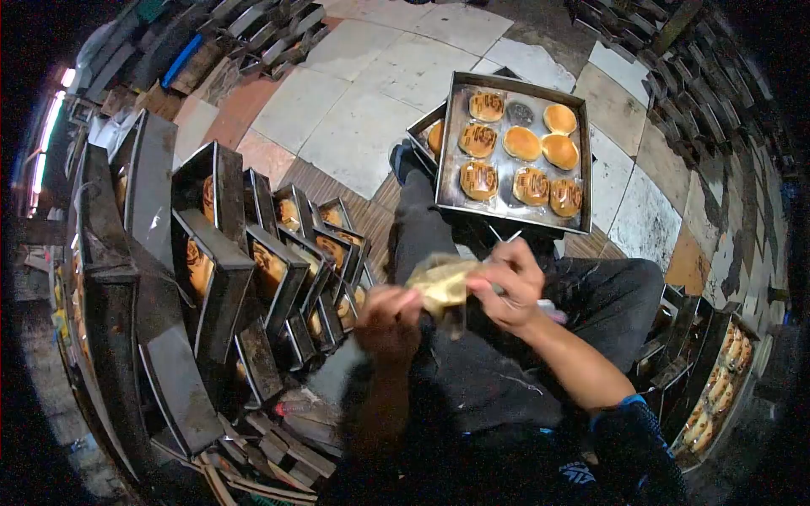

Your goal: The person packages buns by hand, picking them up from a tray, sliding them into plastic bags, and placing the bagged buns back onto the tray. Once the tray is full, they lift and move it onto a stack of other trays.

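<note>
Yellowish packet (pixel 440 285), blurred, is between your two hands above your lap, with its left end lower than its right.

From the left, dark metal tins (pixel 226 305) stand crowded together, many holding golden bread (pixel 199 266) with brown markings. Next comes your left hand (pixel 390 316), its fingers closed on the packet's left end (the blur hides exactly how). Ahead of you, a lower tray (pixel 421 126) shows at the left beneath a square metal tray (pixel 508 220). In that upper tray lie eight round buns (pixel 522 143): five with brown markings, three plain, plus a dark round patch (pixel 519 113) near the far side.

Your right hand (pixel 509 285) is nearer to you than the square tray, pinching the packet's right end between thumb and fingers. Farther right, beside your dark trousers (pixel 612 291), a long container (pixel 707 358) holds rows of small browned rolls (pixel 719 390).
</note>
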Motion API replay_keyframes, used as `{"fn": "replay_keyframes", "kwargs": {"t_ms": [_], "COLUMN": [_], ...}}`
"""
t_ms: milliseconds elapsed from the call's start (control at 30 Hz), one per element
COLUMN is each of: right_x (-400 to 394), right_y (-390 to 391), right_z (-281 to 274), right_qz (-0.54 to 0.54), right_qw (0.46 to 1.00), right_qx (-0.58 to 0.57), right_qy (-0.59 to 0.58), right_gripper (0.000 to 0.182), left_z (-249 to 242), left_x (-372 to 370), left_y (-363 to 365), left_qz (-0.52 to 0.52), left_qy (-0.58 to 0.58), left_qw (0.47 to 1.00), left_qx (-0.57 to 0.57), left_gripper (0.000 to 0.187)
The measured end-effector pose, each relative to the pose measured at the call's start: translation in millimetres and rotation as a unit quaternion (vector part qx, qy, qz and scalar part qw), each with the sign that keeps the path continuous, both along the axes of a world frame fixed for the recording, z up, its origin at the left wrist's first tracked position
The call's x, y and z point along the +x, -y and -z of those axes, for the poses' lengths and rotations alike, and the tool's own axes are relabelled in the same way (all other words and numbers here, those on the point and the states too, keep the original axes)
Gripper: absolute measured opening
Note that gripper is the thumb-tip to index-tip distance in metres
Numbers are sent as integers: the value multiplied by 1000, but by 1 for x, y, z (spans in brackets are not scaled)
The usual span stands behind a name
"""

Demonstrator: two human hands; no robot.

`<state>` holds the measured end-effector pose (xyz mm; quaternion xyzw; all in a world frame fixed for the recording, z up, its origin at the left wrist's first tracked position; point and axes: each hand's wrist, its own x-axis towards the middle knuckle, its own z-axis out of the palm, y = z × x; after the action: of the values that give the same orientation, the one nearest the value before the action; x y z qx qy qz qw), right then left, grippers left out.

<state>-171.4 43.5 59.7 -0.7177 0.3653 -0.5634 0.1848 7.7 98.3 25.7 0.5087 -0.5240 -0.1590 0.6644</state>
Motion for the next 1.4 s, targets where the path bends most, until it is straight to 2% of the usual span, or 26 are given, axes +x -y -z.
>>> {"fn": "replay_keyframes", "kwargs": {"t_ms": [33,100,133,167,233,300,333,367,400,433,500,533,600,633,733,833,900,967,1033,1100,1200,1233,1267,1333,1367,1400], "right_x": [12,24,20,15,15,12,11,9,3,-10,-28,-31,-27,-17,3,-10,-30,-58,-79,-105,-149,-165,-175,-154,-134,-142], "right_y": [12,37,42,40,-4,-54,-78,-95,-102,-99,-87,-72,-47,-34,-11,32,61,111,159,203,225,216,207,132,94,61], "right_z": [4,8,3,1,9,32,42,50,53,57,40,11,-25,-31,-25,-4,60,68,78,100,158,186,198,150,83,83], "right_qz": [-29,53,127,145,159,154,145,135,115,40,72,103,-26,-91,-121,-201,-39,44,60,111,242,225,196,-20,-74,-187], "right_qw": [999,998,966,984,964,937,909,874,855,840,899,924,955,973,966,893,869,765,753,772,778,815,800,823,776,780], "right_qx": [-18,37,196,97,205,307,387,463,506,540,431,367,296,198,171,396,493,628,599,538,516,533,516,506,546,543], "right_qy": [6,5,108,43,60,59,58,59,14,-15,-34,-42,-27,-75,-151,-71,32,136,267,321,264,15,-236,-258,-307,-250], "right_gripper": [8,9,19,28,33,36,36,36,36,32,29,22,4,21,43,64,58,51,40,34,36,34,34,30,26,24], "left_z": [5,-3,-13,-12,-5,-24,-24,-26,-27,-23,-10,-11,-20,-43,-59,-69,-50,-16,12,-30,-18,-12,2,30,35,29], "left_x": [-3,0,-2,4,23,21,21,21,21,23,30,51,108,36,32,25,32,31,12,-38,-89,-102,-108,-107,-104,-102], "left_y": [5,41,41,33,-6,-44,-64,-84,-94,-98,-104,-102,-83,-52,2,27,28,28,20,27,30,28,19,11,6,7], "left_qz": [17,-83,-144,-145,-12,13,17,-13,-37,-29,-62,-66,234,-48,16,-10,2,27,94,198,282,292,289,343,397,396], "left_qy": [-40,183,-46,-48,-171,-418,-414,-120,189,193,116,118,-8,-25,-116,-155,-189,-135,-87,-46,162,237,283,289,297,281], "left_qw": [999,979,982,982,954,883,882,930,885,884,981,980,876,970,926,924,924,942,931,922,906,887,871,847,815,829], "left_qx": [3,-31,112,109,246,215,226,347,424,424,146,147,421,237,358,350,333,305,342,329,272,270,277,285,299,276], "left_gripper": [11,12,15,15,21,22,22,21,20,20,15,15,15,22,19,25,24,26,26,24,30,31,25,24,22,16]}}
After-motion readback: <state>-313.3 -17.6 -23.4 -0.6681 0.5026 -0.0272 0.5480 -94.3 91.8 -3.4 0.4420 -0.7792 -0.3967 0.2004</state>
